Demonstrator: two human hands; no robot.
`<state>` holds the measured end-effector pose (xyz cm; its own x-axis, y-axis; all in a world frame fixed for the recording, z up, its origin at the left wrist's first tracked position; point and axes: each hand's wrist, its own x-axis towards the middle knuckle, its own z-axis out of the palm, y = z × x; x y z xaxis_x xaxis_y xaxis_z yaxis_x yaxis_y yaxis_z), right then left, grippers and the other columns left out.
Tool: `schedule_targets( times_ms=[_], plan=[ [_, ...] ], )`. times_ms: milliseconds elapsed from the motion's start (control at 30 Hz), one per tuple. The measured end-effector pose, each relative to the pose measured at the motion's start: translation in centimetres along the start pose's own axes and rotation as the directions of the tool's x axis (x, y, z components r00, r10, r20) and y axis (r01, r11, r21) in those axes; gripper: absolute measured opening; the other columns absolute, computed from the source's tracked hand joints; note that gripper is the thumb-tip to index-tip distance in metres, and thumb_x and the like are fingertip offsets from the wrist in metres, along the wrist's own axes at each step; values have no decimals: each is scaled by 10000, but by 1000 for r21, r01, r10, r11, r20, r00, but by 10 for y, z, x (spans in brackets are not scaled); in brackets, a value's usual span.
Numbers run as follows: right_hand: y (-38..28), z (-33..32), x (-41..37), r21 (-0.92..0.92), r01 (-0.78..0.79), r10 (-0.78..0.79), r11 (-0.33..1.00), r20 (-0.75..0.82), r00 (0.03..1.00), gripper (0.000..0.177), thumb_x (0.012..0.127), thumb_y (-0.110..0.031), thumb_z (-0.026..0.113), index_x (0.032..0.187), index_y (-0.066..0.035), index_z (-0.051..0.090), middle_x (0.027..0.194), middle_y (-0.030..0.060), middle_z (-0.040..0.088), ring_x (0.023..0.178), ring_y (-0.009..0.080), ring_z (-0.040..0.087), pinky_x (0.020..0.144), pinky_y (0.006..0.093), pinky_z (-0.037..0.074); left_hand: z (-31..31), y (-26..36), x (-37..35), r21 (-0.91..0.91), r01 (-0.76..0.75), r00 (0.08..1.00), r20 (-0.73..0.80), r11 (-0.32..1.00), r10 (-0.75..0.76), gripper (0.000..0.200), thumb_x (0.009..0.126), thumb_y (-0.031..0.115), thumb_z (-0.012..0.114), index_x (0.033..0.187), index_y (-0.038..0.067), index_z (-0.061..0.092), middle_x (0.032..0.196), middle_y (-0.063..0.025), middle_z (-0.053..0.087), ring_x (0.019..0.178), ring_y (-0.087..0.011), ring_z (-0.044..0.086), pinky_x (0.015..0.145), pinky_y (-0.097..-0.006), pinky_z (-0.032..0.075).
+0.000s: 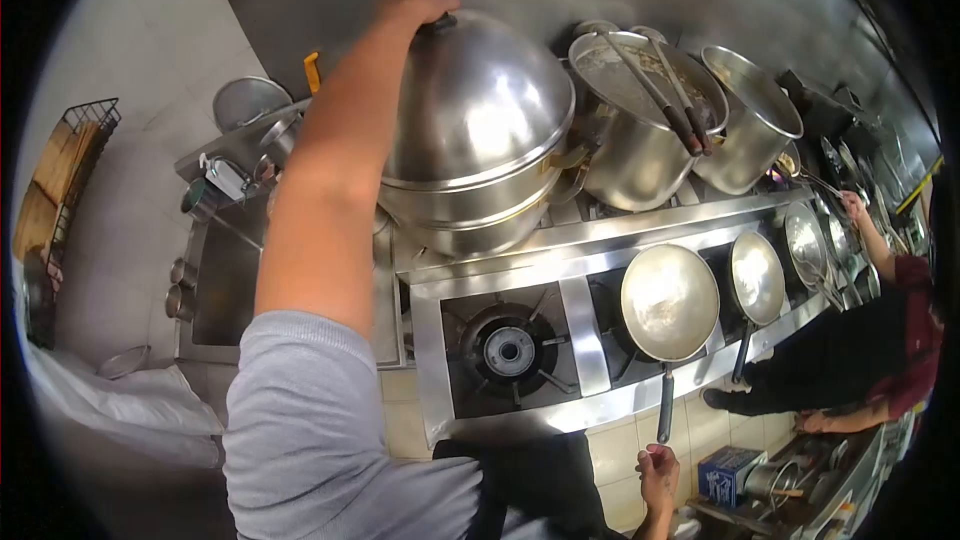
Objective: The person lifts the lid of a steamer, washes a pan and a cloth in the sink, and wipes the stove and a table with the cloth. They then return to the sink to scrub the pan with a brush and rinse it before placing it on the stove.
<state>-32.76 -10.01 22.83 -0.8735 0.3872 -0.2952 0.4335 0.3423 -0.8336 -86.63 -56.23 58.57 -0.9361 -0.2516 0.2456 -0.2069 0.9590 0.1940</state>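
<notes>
My left hand point(415, 4) reaches up and across, its fingers closed around the black knob on top of a large domed steamer lid point(480, 100). The lid sits on stacked metal steamer tiers point(470, 205) at the back of the stove. My right hand point(658, 480) is low at the right, fingers curled in. It is just below the black handle of a frying pan point(670, 300) and apart from it. Whether anything small is in those fingers I cannot make out. In front of the steamer is a bare gas burner point(508, 350).
Two tall stockpots point(640, 165) point(745, 155) stand right of the steamer, ladles across the nearer one. A second frying pan point(757, 280) rests on the stove. At the far right, a co-worker in a dark red sleeve point(912, 285) holds a utensil. A sink point(225, 285) lies left.
</notes>
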Motion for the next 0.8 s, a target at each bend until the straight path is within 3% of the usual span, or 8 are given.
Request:
schedule_targets(
  times_ms=[133, 333, 433, 500, 533, 667, 767, 800],
  plan=[
    [9, 5, -25, -43, -47, 46, 998, -28, 999, 250, 834, -121, 649, 976, 58, 550, 666, 76, 603, 584, 131, 567, 550, 257, 457, -16, -43, 37, -122, -65, 992, -112, 990, 51, 529, 690, 543, 606, 853, 47, 686, 834, -115, 665, 719, -240, 619, 670, -369, 478],
    [11, 12, -50, -114, -94, 75, 989, -163, 984, 244, 825, -113, 655, 988, 40, 560, 658, 73, 596, 592, 131, 561, 554, 271, 452, -36, -97, 74, -320, -81, 996, -64, 944, 63, 501, 691, 527, 590, 693, 27, 609, 632, -52, 582, 527, -183, 529, 538, -348, 434],
    [2, 21, -55, -115, -82, 65, 990, -147, 987, 252, 807, -112, 668, 986, 35, 571, 680, 99, 614, 612, 160, 586, 580, 296, 470, -41, -76, 59, -127, -19, 1000, -24, 992, 16, 546, 697, 558, 599, 817, 30, 671, 778, -119, 654, 679, -243, 620, 648, -369, 483],
    [10, 25, -60, -301, 21, -64, 953, -132, 989, 258, 788, -125, 685, 968, 30, 585, 721, 142, 638, 655, 213, 623, 619, 321, 490, 1, -70, 47, -182, -299, 842, -512, 937, 170, 652, 707, 607, 610, 1039, 50, 678, 1052, -194, 644, 999, -297, 613, 861, -387, 463],
    [25, 26, -60, -300, -7, -33, 954, -130, 991, 275, 785, -147, 688, 975, 27, 591, 740, 159, 645, 678, 235, 633, 637, 333, 495, 7, -75, 80, -131, -247, 966, -108, 960, 234, 640, 792, 587, 555, 1198, 94, 600, 1226, -170, 578, 1169, -303, 525, 988, -368, 381],
    [31, 11, -88, -271, -180, 133, 945, -183, 974, 377, 794, -279, 683, 1031, 4, 608, 800, 196, 652, 766, 340, 637, 672, 398, 498, 41, -45, 74, -398, -151, 967, 132, 905, 220, 609, 841, 527, 557, 1088, -23, 645, 1067, -142, 652, 992, -239, 604, 887, -344, 441],
    [69, 4, -120, -291, -320, 252, 902, -247, 936, 369, 823, -317, 622, 1056, -32, 597, 856, 142, 674, 854, 335, 628, 757, 406, 485, 100, -49, 150, -766, 169, 726, 522, 620, 447, 501, 895, 423, 530, 1196, 25, 581, 1028, -148, 636, 827, -257, 634, 716, -360, 509],
    [80, 6, -133, -241, -391, 322, 888, -280, 904, 377, 814, -325, 617, 1052, -33, 603, 909, 153, 671, 904, 342, 620, 788, 409, 483, 86, -59, 139, -682, 30, 778, 475, 730, 412, 493, 893, 412, 530, 1191, 21, 580, 1033, -147, 635, 836, -260, 631, 725, -363, 507]
  ],
)
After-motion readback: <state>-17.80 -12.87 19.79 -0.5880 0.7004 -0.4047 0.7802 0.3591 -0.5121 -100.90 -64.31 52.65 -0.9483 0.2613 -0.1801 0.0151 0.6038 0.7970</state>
